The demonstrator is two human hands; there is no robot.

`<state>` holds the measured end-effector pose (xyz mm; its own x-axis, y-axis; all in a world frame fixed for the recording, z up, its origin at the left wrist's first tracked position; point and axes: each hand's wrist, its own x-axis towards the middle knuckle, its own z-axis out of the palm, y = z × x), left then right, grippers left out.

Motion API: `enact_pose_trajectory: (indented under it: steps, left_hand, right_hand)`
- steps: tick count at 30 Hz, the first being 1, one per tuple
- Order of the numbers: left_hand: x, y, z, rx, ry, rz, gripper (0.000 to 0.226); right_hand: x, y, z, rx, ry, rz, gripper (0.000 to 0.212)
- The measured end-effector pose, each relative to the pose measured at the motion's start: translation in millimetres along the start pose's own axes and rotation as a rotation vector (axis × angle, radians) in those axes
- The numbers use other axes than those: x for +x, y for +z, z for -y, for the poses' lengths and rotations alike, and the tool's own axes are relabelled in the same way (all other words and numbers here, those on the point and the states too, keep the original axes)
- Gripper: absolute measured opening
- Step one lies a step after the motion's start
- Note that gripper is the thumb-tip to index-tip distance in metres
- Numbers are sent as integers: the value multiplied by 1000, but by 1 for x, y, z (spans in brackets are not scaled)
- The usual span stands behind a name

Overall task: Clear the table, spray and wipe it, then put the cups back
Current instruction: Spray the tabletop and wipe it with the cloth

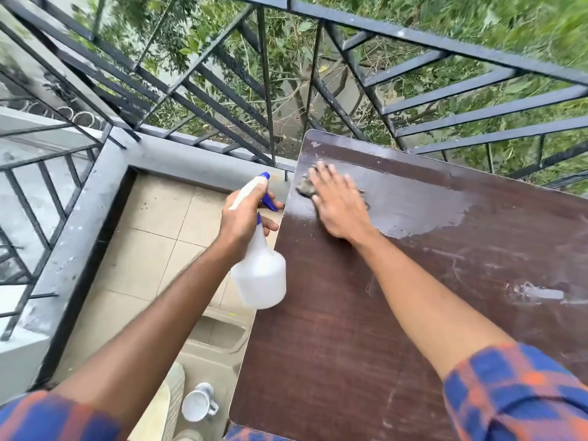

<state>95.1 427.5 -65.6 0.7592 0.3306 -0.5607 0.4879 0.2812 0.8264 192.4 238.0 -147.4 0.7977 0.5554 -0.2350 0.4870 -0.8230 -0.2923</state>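
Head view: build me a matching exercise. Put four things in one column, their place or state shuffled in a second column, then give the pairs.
Column one
1. spray bottle
2. cloth
3. white cup
4. table

Column two
A. pressed under the right hand
B. partly wet and glossy
C. gripped by the left hand
D. down low beside the table, off its top

Pairs: 1-C, 2-A, 3-D, 4-B
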Motion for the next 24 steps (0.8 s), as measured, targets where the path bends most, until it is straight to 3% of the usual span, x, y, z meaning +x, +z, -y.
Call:
enact_pose_trajectory:
  steps: [6,9,11,15,19,21,24]
  left_hand:
    - [-8,2,1,-36,-12,23,34]
    - [-15,2,7,-14,5,42,35]
    - [-20,2,13,17,14,48,36]
    - [-30,12,24,26,-8,39,35]
    - [-39,28,35,18,-29,39,36]
    - [-42,37,38,30,-44,46,38]
    - [-47,49,42,47,-54,73,37]
  right_hand:
    - [-28,-40,-127,18,563,-141,59]
    - [-4,-50,-126,61,804,-151,64]
    - [7,-41,-89,49,742,-159,66]
    - [-27,4,-6,-17,264,-113,60]
    - [-128,44,1,-99,-169,-15,52]
    - [-149,38,-39,-143,-174,-9,51]
    - [-128,3,-120,-153,175,-141,53]
